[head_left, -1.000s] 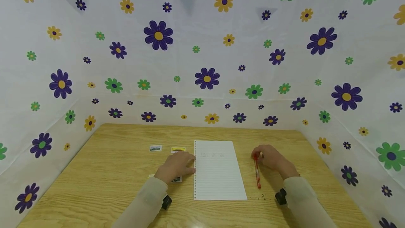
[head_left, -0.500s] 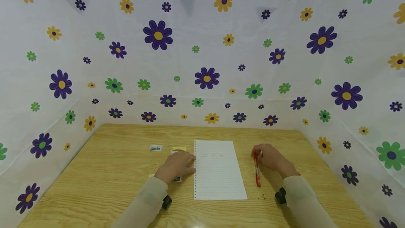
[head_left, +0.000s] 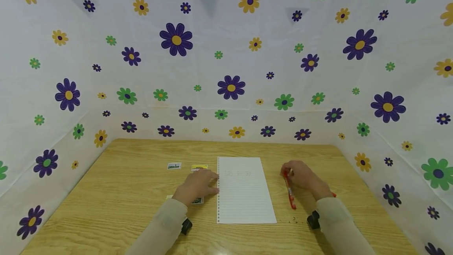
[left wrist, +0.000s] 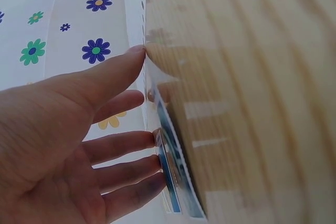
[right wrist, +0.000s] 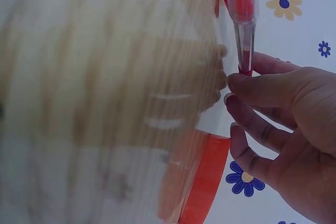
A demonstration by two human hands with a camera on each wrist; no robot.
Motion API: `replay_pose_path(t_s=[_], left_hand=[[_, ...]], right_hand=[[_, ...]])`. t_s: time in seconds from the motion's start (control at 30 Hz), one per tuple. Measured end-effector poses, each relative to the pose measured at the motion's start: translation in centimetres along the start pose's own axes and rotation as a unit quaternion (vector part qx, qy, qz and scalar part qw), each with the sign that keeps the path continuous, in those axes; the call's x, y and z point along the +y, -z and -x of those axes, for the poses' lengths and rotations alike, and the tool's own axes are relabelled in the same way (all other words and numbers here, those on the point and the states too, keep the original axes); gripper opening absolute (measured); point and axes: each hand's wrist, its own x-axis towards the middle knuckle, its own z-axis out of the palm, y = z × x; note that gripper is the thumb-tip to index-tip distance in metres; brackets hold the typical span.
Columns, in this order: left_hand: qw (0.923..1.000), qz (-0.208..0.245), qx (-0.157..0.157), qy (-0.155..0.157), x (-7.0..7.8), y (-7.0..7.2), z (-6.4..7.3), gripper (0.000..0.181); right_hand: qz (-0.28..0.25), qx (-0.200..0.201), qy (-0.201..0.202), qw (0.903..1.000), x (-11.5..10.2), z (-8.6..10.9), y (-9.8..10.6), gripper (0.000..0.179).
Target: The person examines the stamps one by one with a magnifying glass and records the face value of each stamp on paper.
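Observation:
A lined sheet of paper (head_left: 244,200), punched down its left side, lies mid-table with faint handwritten numbers near its top. My left hand (head_left: 198,186) rests at its left edge, thumb and fingers extended; the thumb tip touches the edge in the left wrist view. Small picture stamps (left wrist: 176,156) lie beneath and beside the left fingers. To the right of the sheet, my right hand (head_left: 302,176) pinches a red pen (head_left: 291,196) by its far end between thumb and fingers. The pen has a clear barrel (right wrist: 244,35) and slants toward the near table edge.
Behind the left hand lie a pale stamp (head_left: 174,165) and a yellow stamp (head_left: 199,167). A flat red object (right wrist: 207,179) lies near the right hand, mostly hidden by the wrist in the head view. Dark specks (head_left: 293,220) dot the wooden table (head_left: 116,192). Flowered cloth (head_left: 230,62) surrounds its back and sides.
The pen's near end has swung a little to the right in the right hand. A bit of the red object now shows beside the right wrist. The left hand and paper stay still.

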Motion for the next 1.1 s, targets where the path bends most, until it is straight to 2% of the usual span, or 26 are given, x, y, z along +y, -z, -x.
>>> replay_pose_path(t_s=[0.4, 1.1], left_hand=[[1.0000, 0.002, -0.001, 0.001, 0.01, 0.02, 0.07, 0.048], [1.0000, -0.004, -0.002, 0.006, 0.21, 0.23, 0.13, 0.049]], right_hand=[[0.004, 0.011, 0.017, 0.9998, -0.14, 0.31, 0.01, 0.031], [-0.024, -0.005, -0.026, 0.9994, -0.49, 0.64, 0.20, 0.022]])
